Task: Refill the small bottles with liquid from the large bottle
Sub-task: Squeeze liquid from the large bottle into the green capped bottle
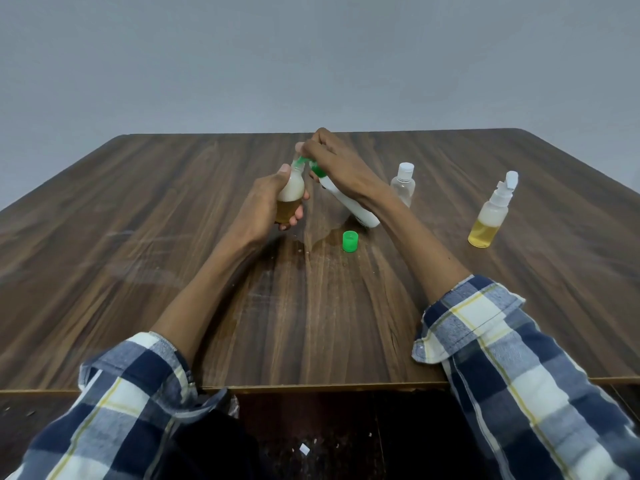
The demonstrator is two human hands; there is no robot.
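**Pouring at mid-counter**

Both hands are up over the middle of the wooden counter (173, 237). The left hand (268, 202) wraps its fingers around a small bottle (290, 195), holding it upright just above the surface; amber liquid sits in its lower part, cloudy white above. The right hand (332, 161) grips the large white bottle (349, 202) near its green neck and tips it over, nozzle end down against the small bottle's mouth (the exact contact is hidden by the fingers). A loose green cap (350, 241) stands on the counter just below the large bottle's raised base. Off to the right, a clear capped bottle (403, 183) stands upright, and farther right a spray bottle (490, 216) with amber liquid in its bottom half. A wet smear shines on the wood between the hands. Plaid sleeves (502, 341) are rolled back from both forearms.
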